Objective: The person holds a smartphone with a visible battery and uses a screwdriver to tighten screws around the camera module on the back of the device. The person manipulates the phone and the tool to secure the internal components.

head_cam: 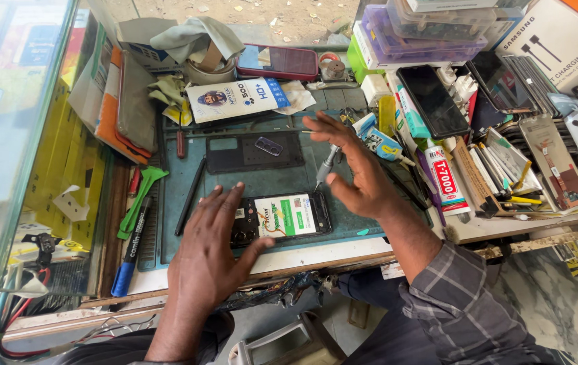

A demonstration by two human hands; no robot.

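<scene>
Left hand [211, 253]: flat, fingers spread, pressing on the left end of the opened phone [282, 217]; grips nothing.
Right hand [355, 165]: open, fingers apart, hovering above the phone's right end, just beside the screwdriver [326, 165]; holds nothing.
Phone: lies back-up at the front edge of the mat, battery with green label showing.
Mat [262, 179]: blue-green work mat; black back cover [252, 152] behind the phone, black stick [190, 196] left.
Bench: wooden top, crowded; glue tube [445, 179], parts boxes [424, 30] right.
Room: glass panel [5, 122] left, marble floor below.

Phone [282, 217] on mat [235, 182], btwn hands.
</scene>
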